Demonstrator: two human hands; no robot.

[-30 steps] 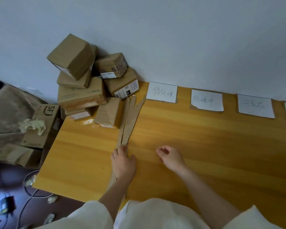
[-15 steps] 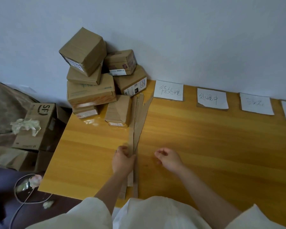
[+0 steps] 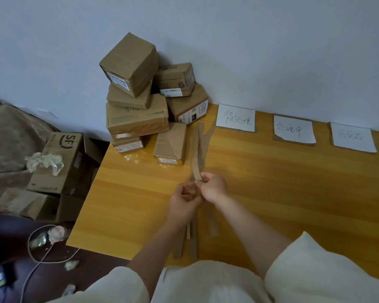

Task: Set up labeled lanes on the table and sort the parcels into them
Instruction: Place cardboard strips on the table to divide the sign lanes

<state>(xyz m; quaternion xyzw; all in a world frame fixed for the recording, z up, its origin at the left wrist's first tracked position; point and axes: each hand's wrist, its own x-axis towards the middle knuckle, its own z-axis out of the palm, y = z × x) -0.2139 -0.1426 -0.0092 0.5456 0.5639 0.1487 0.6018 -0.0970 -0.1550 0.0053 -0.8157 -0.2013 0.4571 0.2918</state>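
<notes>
One table (image 3: 271,193) of yellow wood fills most of your view, pushed against a pale wall. Your parcels (image 3: 140,101) sit piled at its far left corner, seven or so brown boxes leaning on the wall and on each other, with one small box (image 3: 170,143) lying at the front of the heap, just beside the strips. Off the table's left edge, a carton (image 3: 59,162) marked SF stands on the floor with crumpled wrap on top. Along the wall edge, three handwritten labels (image 3: 235,118) lie in a row, each on a cardboard backing, and a fourth shows only at the right border. Cardboard strips (image 3: 198,149) run from the pile toward you, marking the left side of the first lane. Your left hand (image 3: 184,202) and right hand (image 3: 213,188) meet over the strips; both curl their fingers and pinch the near end of one strip, lifted slightly off the table.
</notes>
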